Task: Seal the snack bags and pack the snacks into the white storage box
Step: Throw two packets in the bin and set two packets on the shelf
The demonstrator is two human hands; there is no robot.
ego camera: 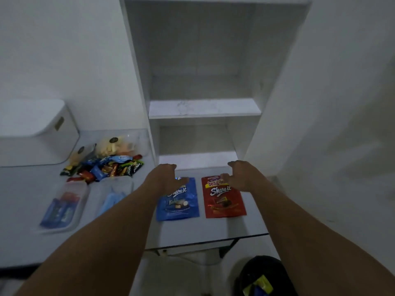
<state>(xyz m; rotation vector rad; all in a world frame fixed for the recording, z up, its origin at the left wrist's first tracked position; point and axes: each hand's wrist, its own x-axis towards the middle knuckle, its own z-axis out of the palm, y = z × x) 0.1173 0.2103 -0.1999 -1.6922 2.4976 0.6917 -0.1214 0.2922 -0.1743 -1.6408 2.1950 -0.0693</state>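
At centre frame, on the white table (213, 227), two snack pouches are seen lying flat side by side, close together but not touching: a blue pouch (178, 201) to the left and a red pouch (224, 199) to the right. Each pouch's long axis runs from the lower frame toward the top of the frame, with the top edges, where a seal strip would presumably sit, at the far ends under the hands. The left hand (165, 178) is laid over the top edge of the blue pouch, and the right hand (237, 178) over the top edge of the red pouch; fingers are curled loosely, and a firm pinch on either seal cannot be confirmed. Each hand is thus nearest its own pouch, so no crossing is needed. Sealing is judged to be the step in hand, with a press run sideways along each top edge. The white storage box (36, 133) is noted at upper left of the frame, lid on, well apart from both pouches. A loose pile of small wrapped snacks (106, 165) lies between box and pouches, unpacked.
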